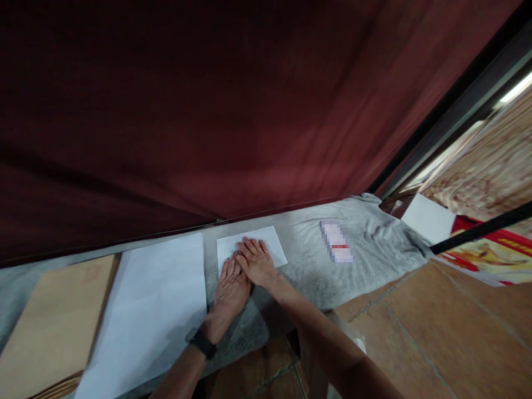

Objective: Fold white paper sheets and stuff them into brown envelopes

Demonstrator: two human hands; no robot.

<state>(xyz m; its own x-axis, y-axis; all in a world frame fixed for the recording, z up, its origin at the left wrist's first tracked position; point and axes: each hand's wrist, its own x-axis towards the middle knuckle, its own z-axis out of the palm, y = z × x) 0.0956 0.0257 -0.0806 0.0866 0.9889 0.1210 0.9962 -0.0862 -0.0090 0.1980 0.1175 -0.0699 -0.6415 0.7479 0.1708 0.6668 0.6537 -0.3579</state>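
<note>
I have the paper point(276, 249) lying flat on the grey cloth point(307, 285), near the dark red hanging point(249, 122), with both grips on it. My left grip point(231, 288) is laid palm down, its fingers stretched onto the paper's near part and the heel of it back over the cloth. My right grip point(258, 265) lies farther onto the sheet, fingers slightly spread, its thumb side meeting the left fingers. Neither one is pinching anything; from here both look like they rest or press flat.

I judge the paper light and limp, quick to crease or tear at an edge, and apt to skid if pushed sideways. I can't tell whether it is a single sheet or folded. The cloth beneath looks soft and could rumple along with it, so I would want an even palm rather than fingertip pressure. For lifting, I'd favour the bare right-hand corner or the far edge, a gentle thumb-and-finger hold, with the other palm steadying the rest.

To the left I see a larger sheet point(158, 299), apart from the paper, and beyond that a brown stack point(62, 310). To the right, a blurred-out item point(337, 242) lies on the cloth, well apart from my fingers.
</note>
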